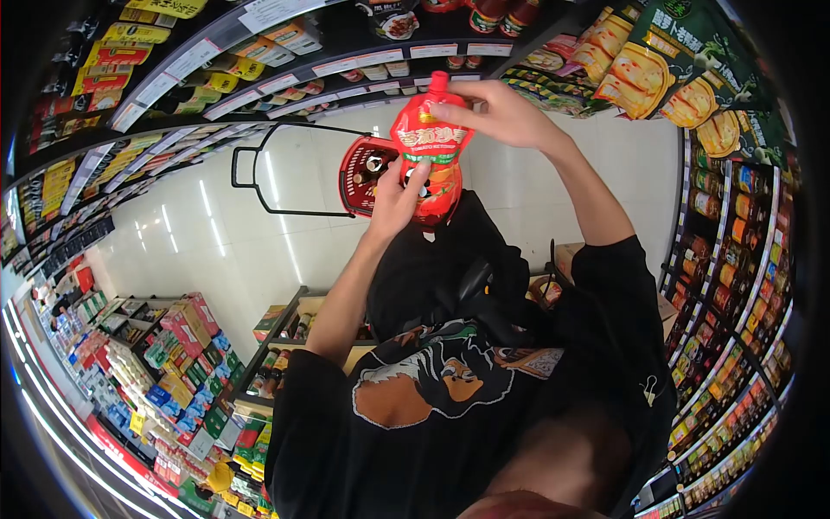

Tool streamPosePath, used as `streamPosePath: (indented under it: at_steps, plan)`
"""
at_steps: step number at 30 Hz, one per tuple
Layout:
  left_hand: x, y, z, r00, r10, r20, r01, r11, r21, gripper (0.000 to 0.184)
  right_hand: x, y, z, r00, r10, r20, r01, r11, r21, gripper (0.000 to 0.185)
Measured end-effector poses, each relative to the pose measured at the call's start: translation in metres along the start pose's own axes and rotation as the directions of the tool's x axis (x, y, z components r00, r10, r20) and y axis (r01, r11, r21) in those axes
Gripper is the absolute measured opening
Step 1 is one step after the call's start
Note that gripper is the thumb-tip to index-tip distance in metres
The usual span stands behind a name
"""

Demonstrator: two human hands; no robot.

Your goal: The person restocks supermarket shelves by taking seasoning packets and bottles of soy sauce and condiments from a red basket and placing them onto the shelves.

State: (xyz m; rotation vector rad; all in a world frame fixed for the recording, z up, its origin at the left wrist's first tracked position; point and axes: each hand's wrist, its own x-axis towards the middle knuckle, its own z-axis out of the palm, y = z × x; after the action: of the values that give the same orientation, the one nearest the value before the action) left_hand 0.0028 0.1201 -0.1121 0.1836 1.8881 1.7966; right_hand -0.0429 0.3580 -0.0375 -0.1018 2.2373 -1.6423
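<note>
A red pouch of tomato ketchup with a red screw cap is held upright in front of me, its printed label facing up at me. My left hand grips its lower left part, the thumb lying across the front. Near the top, below the cap, my right hand pinches the pouch's right edge with thumb and fingers. Just left of and beneath the pouch stands a red shopping basket with a long black handle. A few items lie inside it, too small to name; the pouch and my left hand hide its right side.
Shelves with price strips and packaged goods run along the far side. Green snack-like packs hang at upper right. Shelves of jars line the right. Stacked boxed goods stand at lower left on the tiled floor.
</note>
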Motion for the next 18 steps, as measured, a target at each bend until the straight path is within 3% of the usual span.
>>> streamPosePath:
  at_steps: [1,2,4,5,6,9,10,11,12,13,15,16,18]
  plan:
    - [0.004,0.003,0.003,0.998,0.056,0.040,-0.056,0.998,0.008,0.036,-0.002,0.002,-0.002,1.000,0.001,-0.003,-0.001,1.000,-0.001,0.046]
    - [0.009,0.001,0.002,0.995,-0.005,0.104,-0.003,0.997,0.073,0.039,-0.003,0.005,-0.005,0.999,0.041,0.003,-0.041,0.996,-0.080,0.051]
    - [0.016,-0.002,0.008,0.991,-0.031,0.130,0.028,0.999,0.026,0.041,-0.008,0.006,-0.011,0.997,0.082,0.006,-0.080,0.984,-0.158,0.056]
    - [0.020,-0.003,0.010,0.986,-0.055,0.156,0.059,0.998,-0.019,0.042,-0.011,0.002,-0.016,0.995,0.098,-0.001,-0.096,0.970,-0.221,0.048]
    - [0.024,0.005,0.009,0.982,-0.097,0.165,0.083,0.992,0.090,0.045,-0.014,-0.004,-0.020,0.993,0.114,-0.010,-0.112,0.953,-0.283,0.041]
    - [0.046,0.012,0.009,0.964,-0.146,0.222,0.091,0.966,0.241,0.048,-0.019,-0.024,-0.036,0.969,0.240,0.061,-0.227,0.959,-0.171,0.042]
    - [0.057,0.005,0.011,0.976,-0.037,0.213,-0.007,0.980,0.200,0.052,-0.018,-0.020,-0.036,0.969,0.240,0.061,-0.227,0.959,-0.172,0.042]
    - [0.069,-0.003,0.012,0.977,-0.036,0.212,-0.007,0.980,0.199,0.052,-0.014,-0.013,-0.036,0.992,0.112,-0.052,-0.120,0.973,-0.198,0.040]
    - [0.079,-0.005,0.014,0.987,0.118,0.106,-0.138,0.967,0.212,0.053,-0.009,-0.007,-0.037,0.987,-0.022,-0.158,-0.016,0.972,-0.236,0.038]
    - [0.086,-0.007,0.014,0.962,0.272,0.000,-0.264,0.934,0.240,0.055,-0.004,-0.004,-0.039,0.988,-0.024,-0.155,-0.013,0.971,-0.238,0.038]
    - [0.097,-0.009,0.009,0.969,0.242,-0.048,-0.228,0.954,0.197,0.054,0.012,0.001,-0.046,0.942,-0.132,-0.307,-0.027,0.885,-0.465,0.033]
    - [0.102,-0.008,0.007,0.963,0.255,-0.083,-0.236,0.952,0.194,0.052,0.029,0.029,-0.050,0.883,-0.301,-0.361,0.055,0.829,-0.557,0.030]
    - [0.109,-0.004,0.002,0.950,0.280,-0.139,-0.247,0.944,0.218,0.049,0.049,0.030,-0.056,0.854,-0.313,-0.415,0.046,0.841,-0.539,0.029]
